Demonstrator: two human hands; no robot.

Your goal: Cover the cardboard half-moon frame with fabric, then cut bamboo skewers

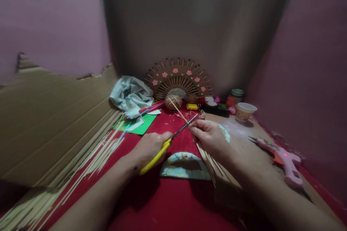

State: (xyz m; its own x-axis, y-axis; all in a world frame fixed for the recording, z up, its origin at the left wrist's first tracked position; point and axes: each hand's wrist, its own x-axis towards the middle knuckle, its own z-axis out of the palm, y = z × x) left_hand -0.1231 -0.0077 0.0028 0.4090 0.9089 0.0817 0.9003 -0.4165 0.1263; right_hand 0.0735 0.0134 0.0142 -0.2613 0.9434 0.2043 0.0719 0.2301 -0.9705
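Note:
My left hand (150,146) is closed around the yellow handles of a pair of scissors (170,139), whose blades point up and right. My right hand (210,137) pinches a thin bamboo stick (177,109) that slants up to the left, right at the scissor tips. Under my right wrist lies a row of sticks (210,162) fixed side by side. A half-round, patterned paper piece (185,166) rests on the red cloth (168,202) between my forearms.
A fan of sticks with pink flowers (179,77) stands at the back, a twine ball (173,101) before it. Loose sticks (89,155) and cardboard (54,122) lie left. A pink glue gun (282,157) and paper cup (244,111) sit right; crumpled cloth (131,95) and green paper (141,124) back left.

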